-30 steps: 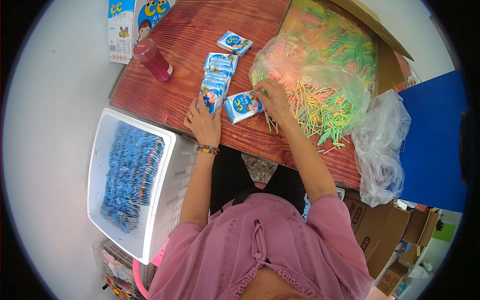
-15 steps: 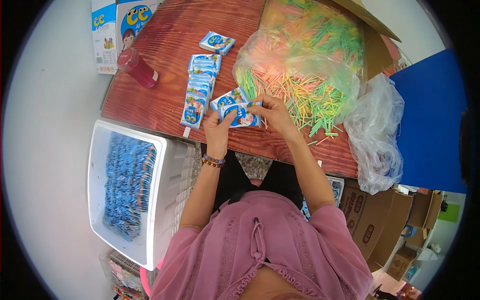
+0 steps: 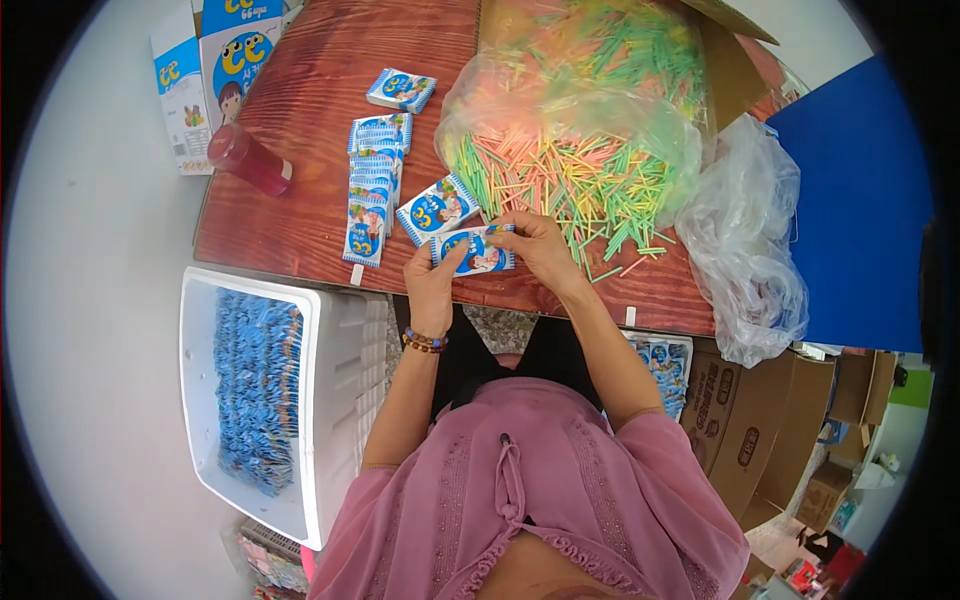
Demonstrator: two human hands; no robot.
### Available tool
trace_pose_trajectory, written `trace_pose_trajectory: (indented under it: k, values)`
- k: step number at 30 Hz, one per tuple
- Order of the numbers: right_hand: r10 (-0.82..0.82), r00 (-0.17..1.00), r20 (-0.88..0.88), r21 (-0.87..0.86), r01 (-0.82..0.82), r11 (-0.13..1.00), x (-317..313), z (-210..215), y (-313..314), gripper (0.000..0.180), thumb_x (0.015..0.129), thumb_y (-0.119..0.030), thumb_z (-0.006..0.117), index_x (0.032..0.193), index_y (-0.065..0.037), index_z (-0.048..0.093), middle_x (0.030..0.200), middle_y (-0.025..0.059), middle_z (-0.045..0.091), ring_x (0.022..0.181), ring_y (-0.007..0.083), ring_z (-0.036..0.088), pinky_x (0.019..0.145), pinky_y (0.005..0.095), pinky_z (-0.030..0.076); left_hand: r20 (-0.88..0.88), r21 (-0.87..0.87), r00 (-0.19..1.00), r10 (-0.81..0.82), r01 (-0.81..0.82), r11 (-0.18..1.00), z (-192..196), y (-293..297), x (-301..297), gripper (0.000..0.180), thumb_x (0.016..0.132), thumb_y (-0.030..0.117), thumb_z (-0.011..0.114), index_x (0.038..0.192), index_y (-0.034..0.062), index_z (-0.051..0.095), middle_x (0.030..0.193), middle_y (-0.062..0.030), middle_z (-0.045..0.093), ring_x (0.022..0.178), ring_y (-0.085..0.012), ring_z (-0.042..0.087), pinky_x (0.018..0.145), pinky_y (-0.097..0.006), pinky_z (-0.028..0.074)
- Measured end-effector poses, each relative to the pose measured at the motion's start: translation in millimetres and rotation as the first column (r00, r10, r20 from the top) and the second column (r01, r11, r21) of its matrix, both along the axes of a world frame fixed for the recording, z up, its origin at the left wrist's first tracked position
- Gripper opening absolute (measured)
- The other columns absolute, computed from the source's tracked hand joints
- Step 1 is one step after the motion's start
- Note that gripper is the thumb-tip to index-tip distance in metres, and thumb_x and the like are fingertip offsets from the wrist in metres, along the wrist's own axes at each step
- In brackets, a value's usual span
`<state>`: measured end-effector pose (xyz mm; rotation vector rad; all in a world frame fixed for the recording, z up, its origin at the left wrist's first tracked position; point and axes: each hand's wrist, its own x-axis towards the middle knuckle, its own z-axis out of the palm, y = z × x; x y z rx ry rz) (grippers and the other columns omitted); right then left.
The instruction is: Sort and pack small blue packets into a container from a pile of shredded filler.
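Note:
Between my two hands is a small blue-and-white printed packet (image 3: 486,262), held flat near the table's front edge. My left hand (image 3: 430,290) pinches its left end, thumb on top. The fingers of my right hand (image 3: 540,248) are closed on its upper right edge. Just beyond lies a similar packet (image 3: 437,207), tilted on the table. To its left runs an overlapping row of such packets (image 3: 368,225), with a small pile of packets (image 3: 402,90) farther back. Near my right hand spreads a heap of thin pink, green and yellow sticks (image 3: 560,170).
A clear plastic bag (image 3: 735,230) hangs over the wooden table's (image 3: 300,80) right edge. A red-capped jar (image 3: 250,160) lies at the left. A white foam box (image 3: 312,400) of blue packets stands at lower left, brown cartons (image 3: 760,430) at lower right.
The view has shifted slightly. The held packet has come nearer to me, and more of the tilted packet behind it shows. Both hands keep their grip.

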<state>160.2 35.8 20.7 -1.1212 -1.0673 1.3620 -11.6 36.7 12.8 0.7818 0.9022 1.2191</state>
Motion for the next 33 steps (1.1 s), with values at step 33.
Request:
trace_pose_trajectory:
  k: [33]
  values:
    - [0.017, 0.983, 0.182, 0.003, -0.017, 1.000, 24.8, -11.0, -27.2, 0.014, 0.086, -0.014, 0.069, 0.091, -0.002, 0.073, 0.077, -0.0014, 0.068, 0.070, 0.0024, 0.055, 0.062, 0.0211, 0.045, 0.101, -0.153, 0.992, -0.080, 0.095, 0.984, 2.9, -10.2, 16.0, 0.016, 0.090, 0.008, 0.063, 0.099, -0.0054, 0.066, 0.093, -0.0089, 0.069, 0.078, -0.0104, 0.066, 0.069, -0.024, 0.053]
